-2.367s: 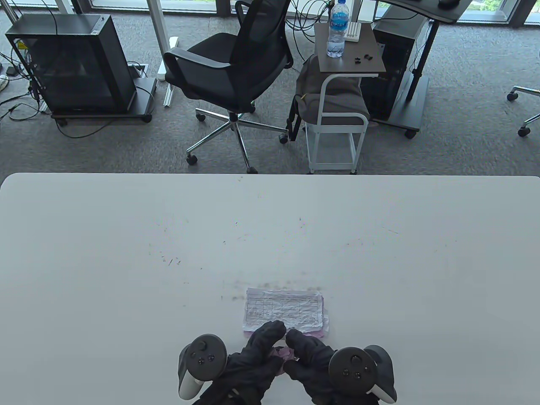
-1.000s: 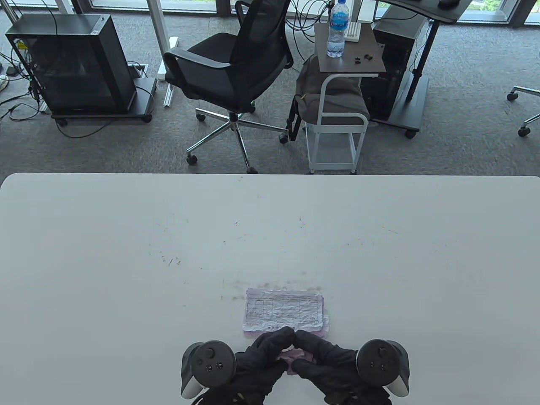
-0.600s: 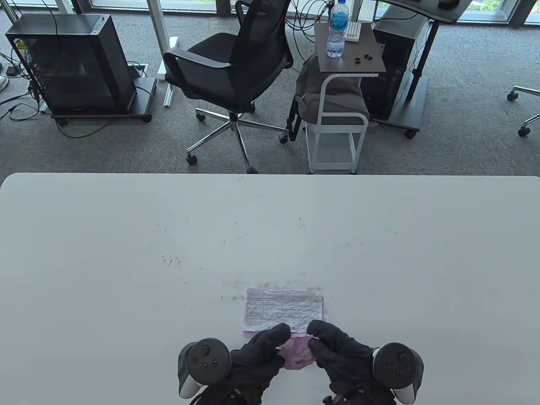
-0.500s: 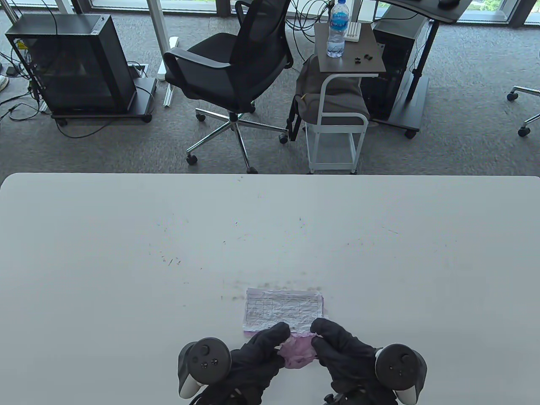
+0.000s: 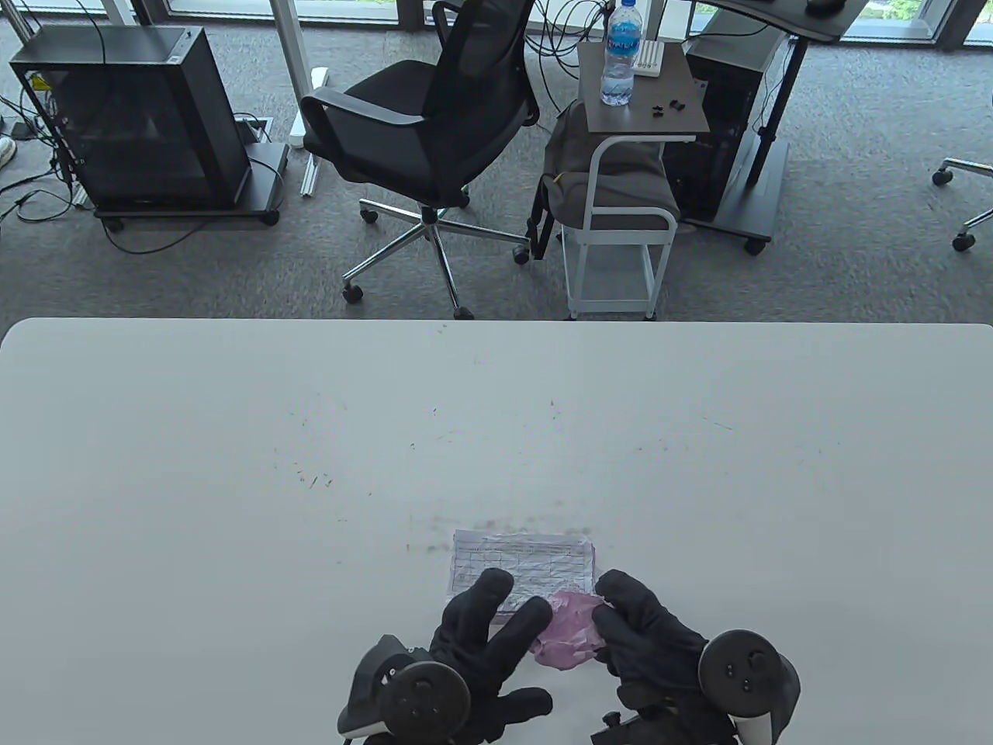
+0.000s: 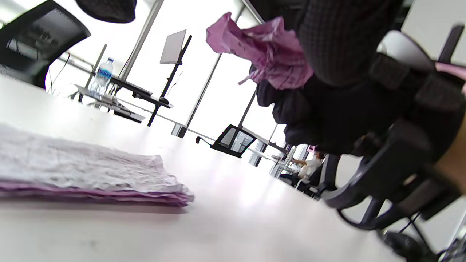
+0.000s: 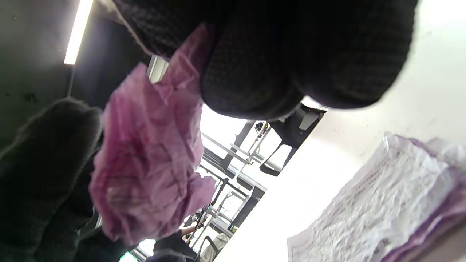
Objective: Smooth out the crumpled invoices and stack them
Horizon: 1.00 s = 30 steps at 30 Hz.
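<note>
Table view: right hand [image 5: 648,628] pinches the pink invoice [image 5: 570,630] above the stack [image 5: 521,565]; left hand [image 5: 485,632] is splayed, released. One-sided pulling could tear it.

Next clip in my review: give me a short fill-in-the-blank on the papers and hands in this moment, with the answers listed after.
1. The crumpled invoice held between the hands is ____ in colour.
2. The right hand pinches that sheet, which is held ____ the table, not lying on it.
3. The top sheet of the flattened stack is ____ in colour.
4. The left hand has its fingers ____.

Missing words: pink; above; white; spread
</note>
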{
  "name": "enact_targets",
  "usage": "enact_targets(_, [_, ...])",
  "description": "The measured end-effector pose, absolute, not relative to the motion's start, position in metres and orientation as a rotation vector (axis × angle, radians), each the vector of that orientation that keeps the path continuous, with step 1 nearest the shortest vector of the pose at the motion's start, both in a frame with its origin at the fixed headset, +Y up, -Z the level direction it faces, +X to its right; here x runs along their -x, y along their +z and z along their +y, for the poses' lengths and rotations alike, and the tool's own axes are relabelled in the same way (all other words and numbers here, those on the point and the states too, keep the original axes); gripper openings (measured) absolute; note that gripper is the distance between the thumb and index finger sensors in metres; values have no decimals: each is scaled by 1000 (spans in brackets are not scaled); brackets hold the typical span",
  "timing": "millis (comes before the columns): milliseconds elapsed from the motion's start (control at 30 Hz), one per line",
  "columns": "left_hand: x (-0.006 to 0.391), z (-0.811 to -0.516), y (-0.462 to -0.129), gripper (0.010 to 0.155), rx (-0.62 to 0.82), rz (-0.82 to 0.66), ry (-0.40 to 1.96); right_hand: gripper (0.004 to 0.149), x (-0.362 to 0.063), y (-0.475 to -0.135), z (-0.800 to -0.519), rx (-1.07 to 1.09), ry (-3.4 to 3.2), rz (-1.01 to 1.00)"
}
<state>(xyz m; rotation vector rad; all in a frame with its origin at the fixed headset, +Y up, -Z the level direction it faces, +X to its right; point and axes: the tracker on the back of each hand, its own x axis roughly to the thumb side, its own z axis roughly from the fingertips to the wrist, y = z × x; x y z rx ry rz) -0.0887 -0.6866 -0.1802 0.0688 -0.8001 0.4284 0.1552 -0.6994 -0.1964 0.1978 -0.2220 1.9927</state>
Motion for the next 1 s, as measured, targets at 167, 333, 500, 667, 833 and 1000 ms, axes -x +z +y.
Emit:
enact_targets(167, [83,-681,-173,57,-222,-778,387,46,-149,-197,-707,-209,1962,-100])
enact_targets(333, [103,-689,-184,46,-81,-710,814,47,-151,-202,-711,-184,1960,-18])
enact_targets(500, [115,-701,-195,43,93,-634,1214,48,-146,-205,-718,-204,1925,149])
enact_targets(667, [118,-704,-197,43,88,-586,1220,56,-143,-205,-720,-260,1970,223])
enact_targets(833, [115,-701,-196,44,40,-593,1099,65,-153,-205,-706,-432,1934,-13])
enact_targets(1000, [108,-703,-193,44,57,-618,1017,76,-127,-203,-714,-619,1923,266])
